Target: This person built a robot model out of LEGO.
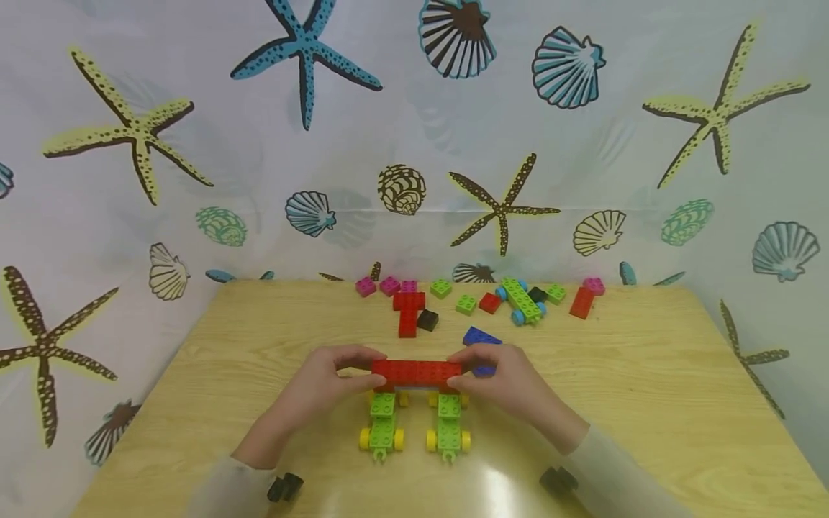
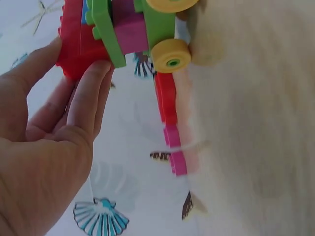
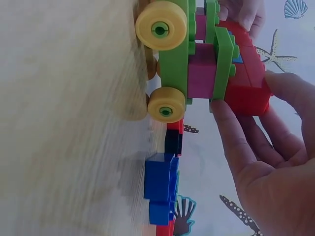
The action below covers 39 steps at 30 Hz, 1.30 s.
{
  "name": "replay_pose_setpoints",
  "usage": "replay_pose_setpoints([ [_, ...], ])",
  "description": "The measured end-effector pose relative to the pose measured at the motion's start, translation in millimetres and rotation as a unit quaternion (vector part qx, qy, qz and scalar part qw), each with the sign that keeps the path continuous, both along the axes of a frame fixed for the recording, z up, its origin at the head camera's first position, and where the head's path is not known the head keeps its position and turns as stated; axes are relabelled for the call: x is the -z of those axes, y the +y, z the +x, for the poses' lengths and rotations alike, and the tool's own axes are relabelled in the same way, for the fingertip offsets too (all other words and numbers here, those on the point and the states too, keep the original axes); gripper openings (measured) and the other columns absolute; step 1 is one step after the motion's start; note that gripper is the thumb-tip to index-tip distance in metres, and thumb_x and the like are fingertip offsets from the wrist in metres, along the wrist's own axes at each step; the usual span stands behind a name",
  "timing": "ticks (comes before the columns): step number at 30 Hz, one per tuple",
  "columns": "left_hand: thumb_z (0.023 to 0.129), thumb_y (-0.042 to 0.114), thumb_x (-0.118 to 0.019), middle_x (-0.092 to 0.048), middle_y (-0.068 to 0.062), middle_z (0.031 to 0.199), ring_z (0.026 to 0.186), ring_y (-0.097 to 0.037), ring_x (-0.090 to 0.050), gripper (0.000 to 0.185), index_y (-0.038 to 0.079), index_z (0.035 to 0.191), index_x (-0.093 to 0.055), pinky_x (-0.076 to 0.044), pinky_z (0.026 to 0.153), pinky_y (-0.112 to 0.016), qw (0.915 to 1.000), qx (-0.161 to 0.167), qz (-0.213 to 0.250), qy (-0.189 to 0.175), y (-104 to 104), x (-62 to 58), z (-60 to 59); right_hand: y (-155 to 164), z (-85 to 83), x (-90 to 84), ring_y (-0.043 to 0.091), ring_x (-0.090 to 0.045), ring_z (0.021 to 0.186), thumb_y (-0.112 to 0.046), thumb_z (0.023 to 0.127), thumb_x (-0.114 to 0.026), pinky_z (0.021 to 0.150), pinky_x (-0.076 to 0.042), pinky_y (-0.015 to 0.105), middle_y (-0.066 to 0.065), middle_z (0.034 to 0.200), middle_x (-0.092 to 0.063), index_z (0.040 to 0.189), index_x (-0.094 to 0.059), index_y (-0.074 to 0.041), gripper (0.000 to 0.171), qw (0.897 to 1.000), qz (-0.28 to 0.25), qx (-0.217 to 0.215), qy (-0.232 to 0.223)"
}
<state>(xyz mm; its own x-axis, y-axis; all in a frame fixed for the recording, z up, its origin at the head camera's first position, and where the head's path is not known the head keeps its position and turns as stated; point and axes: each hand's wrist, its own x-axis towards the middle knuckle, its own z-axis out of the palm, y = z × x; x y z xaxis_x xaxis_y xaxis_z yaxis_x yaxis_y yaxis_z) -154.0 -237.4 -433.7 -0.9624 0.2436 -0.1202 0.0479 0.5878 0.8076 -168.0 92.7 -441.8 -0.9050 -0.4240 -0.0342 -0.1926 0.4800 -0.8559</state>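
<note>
A pale wooden worktop [image 1: 648, 403] sits in front of you, backed by a white curtain [image 1: 259, 180] printed with starfish and shells. At its near middle, the long red brick [image 1: 417, 373] lies across the tops of 2 green wheeled carts [image 1: 414, 424] with yellow wheels, which stand side by side on the worktop. Your left hand [image 1: 324, 385] pinches the brick's left end, thumb behind and fingers [image 2: 88, 98] in front; your right hand [image 1: 508, 381] pinches the right end the same way, its fingers [image 3: 231, 132] curled against the brick's end. The wrist views show a magenta block between each green cart and the red brick.

Just behind your right hand lies a blue brick [image 1: 481, 337]. Farther back, a red brick stack [image 1: 408, 311] stands with a small black brick [image 1: 427, 320] touching its right side. Along the worktop's far edge are loose magenta bricks [image 1: 378, 286], small green bricks [image 1: 453, 296], a green cart with blue wheels [image 1: 521, 302] and another red brick [image 1: 581, 302]
</note>
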Motion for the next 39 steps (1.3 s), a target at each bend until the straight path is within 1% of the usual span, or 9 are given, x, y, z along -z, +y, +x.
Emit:
replay_pose_setpoints([
  [3, 0.098, 0.035, -0.088, -0.082, 0.004, 0.131, 0.13, -0.023, -0.072, 0.032, 0.025, 0.128, -0.083, -0.061, 0.115, -0.053, 0.9997, -0.016, 0.015, -0.015, 14.3, 0.7, 10.7, 13.5, 9.9, -1.1, 0.02, -0.076, 0.119, -0.033, 0.1, -0.086, 0.097, -0.067, 0.031, 0.0, 0.127, -0.082, 0.129, -0.082, -0.02, 0.032, 1.0, -0.008, 0.004, -0.016],
  [6, 0.097, 0.033, -0.09, -0.082, 0.004, 0.13, 0.129, -0.022, -0.073, 0.031, 0.025, 0.127, -0.084, -0.063, 0.113, -0.05, 0.9989, -0.017, 0.034, -0.027, 29.5, -1.0, 20.0, 28.0, 19.8, -2.7, 0.021, -0.076, 0.121, -0.032, 0.1, -0.086, 0.097, -0.068, 0.03, 0.001, 0.127, -0.082, 0.129, -0.082, -0.02, 0.032, 0.999, -0.021, 0.015, -0.039],
  [10, 0.097, 0.031, -0.09, -0.082, 0.002, 0.133, 0.13, -0.024, -0.074, 0.034, 0.022, 0.129, -0.084, -0.063, 0.113, -0.051, 0.9974, -0.012, 0.06, -0.038, 49.1, 0.6, 27.8, 49.5, 28.8, -4.9, 0.024, -0.075, 0.127, -0.034, 0.101, -0.085, 0.1, -0.068, 0.036, 0.002, 0.13, -0.082, 0.129, -0.082, -0.021, 0.031, 0.997, -0.028, 0.022, -0.064],
  [14, 0.098, 0.03, -0.089, -0.081, -0.002, 0.138, 0.133, -0.027, -0.074, 0.037, 0.02, 0.132, -0.083, -0.063, 0.113, -0.048, 0.9939, -0.008, 0.101, -0.043, 70.5, 8.2, 28.1, 73.5, 29.3, -6.5, 0.025, -0.074, 0.129, -0.034, 0.103, -0.083, 0.108, -0.066, 0.046, 0.002, 0.134, -0.081, 0.13, -0.082, -0.021, 0.03, 0.998, -0.016, 0.019, -0.061],
  [18, 0.099, 0.027, -0.088, -0.081, -0.005, 0.138, 0.133, -0.029, -0.075, 0.036, 0.018, 0.133, -0.082, -0.066, 0.107, -0.044, 0.9922, 0.001, 0.122, -0.024, 92.3, 13.2, 19.8, 92.4, 24.8, -6.3, 0.028, -0.074, 0.13, -0.03, 0.104, -0.081, 0.111, -0.064, 0.051, 0.005, 0.136, -0.081, 0.132, -0.081, -0.016, 0.031, 0.999, -0.008, 0.028, -0.045],
  [20, 0.1, 0.025, -0.087, -0.081, -0.005, 0.137, 0.132, -0.03, -0.075, 0.034, 0.018, 0.133, -0.082, -0.067, 0.106, -0.044, 0.9935, 0.004, 0.114, -0.006, 100.9, 13.3, 14.5, 98.5, 21.9, -5.3, 0.029, -0.075, 0.13, -0.029, 0.104, -0.081, 0.112, -0.063, 0.053, 0.007, 0.135, -0.081, 0.132, -0.081, -0.014, 0.032, 0.999, -0.003, 0.036, -0.036],
  [26, 0.102, 0.023, -0.085, -0.081, -0.002, 0.138, 0.135, -0.029, -0.073, 0.034, 0.018, 0.135, -0.081, -0.063, 0.113, -0.05, 0.9948, -0.002, 0.101, 0.007, 117.2, 14.1, -5.0, 108.7, 9.6, -2.8, 0.031, -0.074, 0.133, -0.032, 0.104, -0.081, 0.12, -0.056, 0.062, 0.005, 0.137, -0.081, 0.133, -0.08, -0.017, 0.033, 0.998, 0.024, 0.06, -0.011],
  [32, 0.102, 0.027, -0.085, -0.08, 0.002, 0.137, 0.139, -0.028, -0.07, 0.035, 0.024, 0.137, -0.08, -0.059, 0.119, -0.053, 0.995, -0.021, 0.098, -0.003, 123.3, 18.8, -25.9, 111.5, -9.2, -1.3, 0.036, -0.071, 0.137, -0.03, 0.106, -0.08, 0.122, -0.054, 0.063, 0.008, 0.138, -0.08, 0.137, -0.078, -0.013, 0.035, 0.997, 0.016, 0.07, 0.004],
  [39, 0.101, 0.028, -0.086, -0.079, 0.003, 0.137, 0.14, -0.029, -0.067, 0.036, 0.026, 0.137, -0.08, -0.058, 0.12, -0.052, 0.9928, -0.036, 0.114, 0.0, 117.7, 24.6, -43.9, 103.1, -26.6, -1.8, 0.037, -0.068, 0.142, -0.033, 0.106, -0.08, 0.119, -0.058, 0.055, 0.009, 0.146, -0.076, 0.141, -0.077, -0.015, 0.039, 0.996, -0.006, 0.085, -0.018],
])
